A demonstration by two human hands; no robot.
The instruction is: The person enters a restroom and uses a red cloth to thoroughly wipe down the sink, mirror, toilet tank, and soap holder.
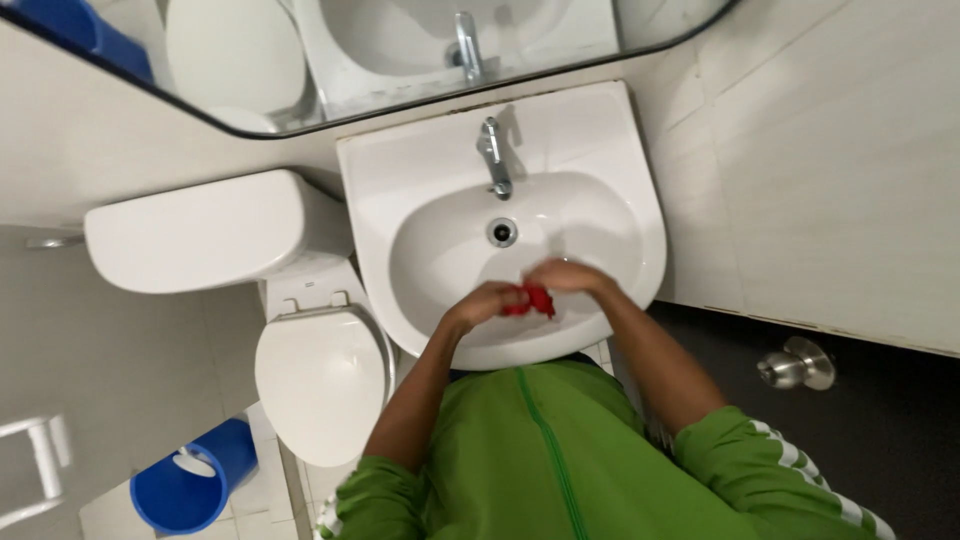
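From the head camera, both hands meet over the front of the white sink (630,215): the left hand (487,302) and right hand (568,277) have their fingers curled closed on a small red object (533,299), which sits between the two sets of fingertips. It touches both hands, so neither is nearer. It looks bunched, its long axis and heading unreadable; the faucet (494,158) and drain (502,232) lie beyond the fingers, a closed toilet (320,375) leftward.

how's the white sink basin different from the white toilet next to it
The white ceramic sink basin lies open, its bowl and drain showing; the white toilet has its oval lid shut. The sink carries a chrome tap; the toilet has a tank behind it. Both hands, left and right, hold a small red object over the sink; nothing touches the toilet. Both are glossy white.
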